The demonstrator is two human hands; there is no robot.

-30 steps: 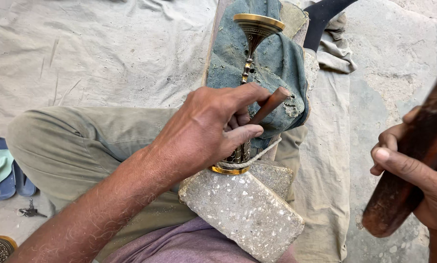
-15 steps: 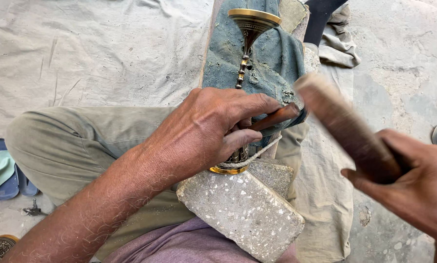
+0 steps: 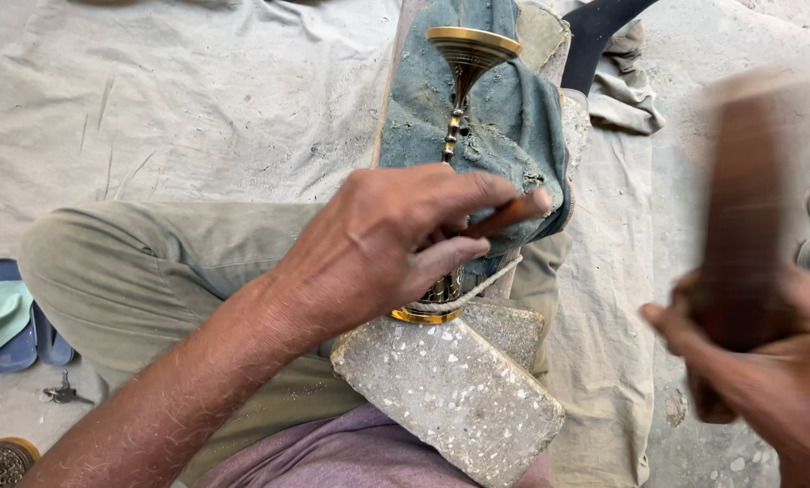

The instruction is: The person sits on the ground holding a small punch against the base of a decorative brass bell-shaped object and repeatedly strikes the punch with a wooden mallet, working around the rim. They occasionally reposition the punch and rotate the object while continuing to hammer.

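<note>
Your left hand (image 3: 396, 248) pinches a thin brown punch (image 3: 504, 217) against the brass stand (image 3: 454, 136), which lies along the blue cloth (image 3: 522, 117) at the centre, its base against the speckled stone block (image 3: 450, 398). Your right hand (image 3: 766, 380), near right, grips a blurred wooden mallet (image 3: 748, 199). Strike off-line and the mallet could catch your left fingers (image 3: 450, 258), or the punch could skid and scar the brass.

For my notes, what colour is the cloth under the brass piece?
Faded blue-grey cloth, speckled with dust, clearest in the head view.
</note>
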